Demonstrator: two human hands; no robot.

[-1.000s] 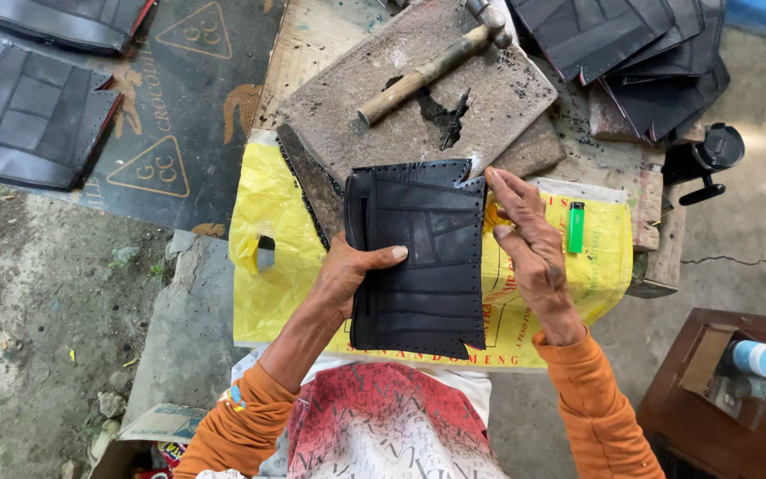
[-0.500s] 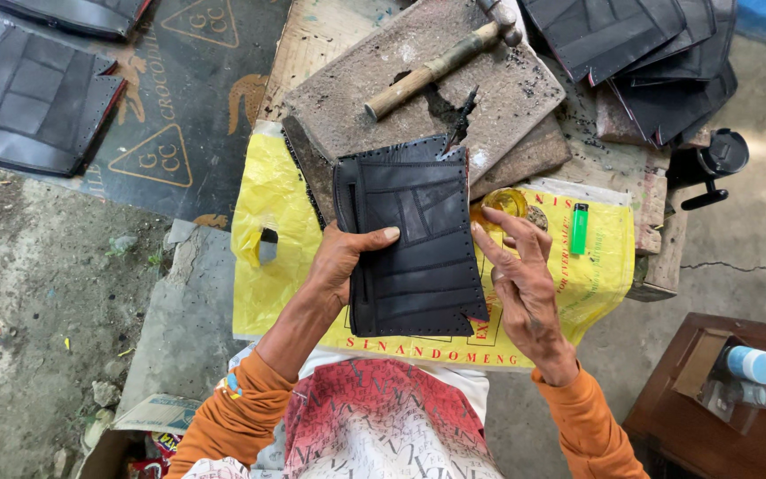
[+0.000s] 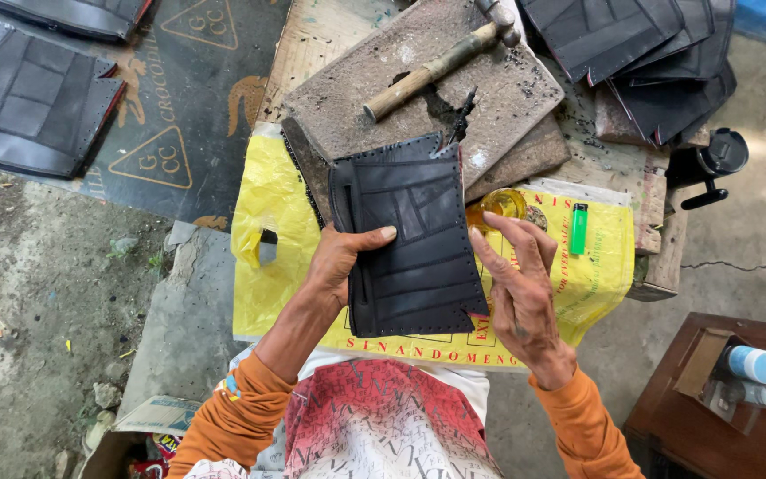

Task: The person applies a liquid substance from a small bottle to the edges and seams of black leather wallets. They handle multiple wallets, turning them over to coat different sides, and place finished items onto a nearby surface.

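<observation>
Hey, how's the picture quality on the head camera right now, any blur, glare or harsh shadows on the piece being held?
In the head view, daylight is soft and even; the black stitched rubber panel in the left hand is sharp, with a faint sheen and no glare. The right hand looks crisp, not smeared. The yellow plastic bag is bright but not blown out. Edges bend slightly, as with a wide lens.

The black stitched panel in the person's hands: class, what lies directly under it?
Under the black stitched panel lie a yellow plastic bag and the grey slab's edge; whatever else it covers is hidden.
</observation>
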